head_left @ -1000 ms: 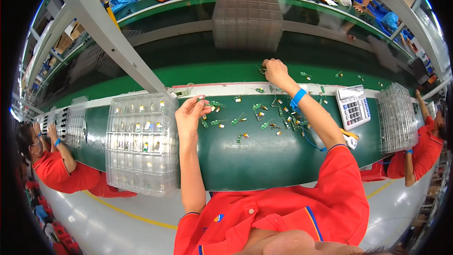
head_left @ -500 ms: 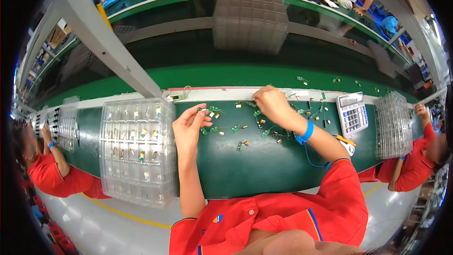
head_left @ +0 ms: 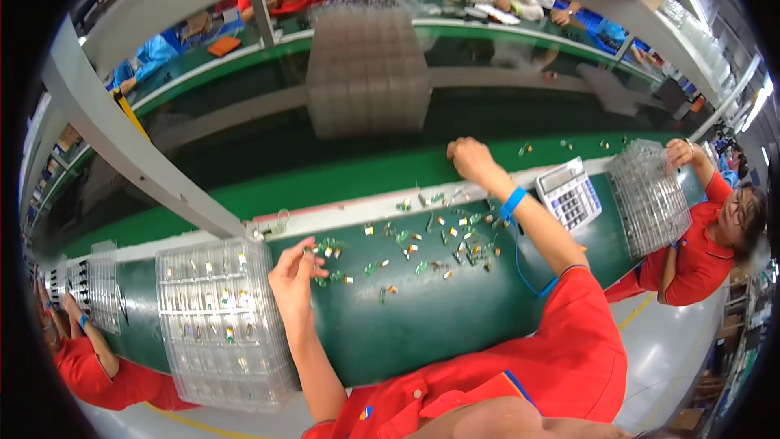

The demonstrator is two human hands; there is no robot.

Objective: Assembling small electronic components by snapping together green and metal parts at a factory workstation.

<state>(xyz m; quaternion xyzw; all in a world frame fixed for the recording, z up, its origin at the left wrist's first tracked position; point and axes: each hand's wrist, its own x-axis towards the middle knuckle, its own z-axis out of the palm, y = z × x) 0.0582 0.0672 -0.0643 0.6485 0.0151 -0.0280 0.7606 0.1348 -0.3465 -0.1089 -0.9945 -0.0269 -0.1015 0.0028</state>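
My left hand (head_left: 292, 275) is above the green worktop at the left of the scattered parts, its thumb and fingertips pinched around what looks like a small green circuit board. My right hand (head_left: 474, 160) reaches past the white ledge and over the green conveyor belt, its fingers curled; whatever they hold is hidden. Between my arms, several small circuit boards with wires and metallic-yellow pieces (head_left: 416, 236) lie loose on the worktop (head_left: 422, 317). A blue strap (head_left: 513, 202) circles my right wrist, with a blue cord running from it.
A stack of clear compartment trays (head_left: 219, 358) holding such parts stands left. To the right are a calculator (head_left: 569, 197) and more clear trays (head_left: 650, 195). Another tray stack (head_left: 367, 73) stands beyond, on the belt (head_left: 276, 183). Co-workers sit on both sides; a metal post (head_left: 138, 146) rises at left.
My right hand has moved away from the parts by the ledge, out over the belt. My left hand keeps its pinch near the loose boards. The whole view has shifted and tilted.
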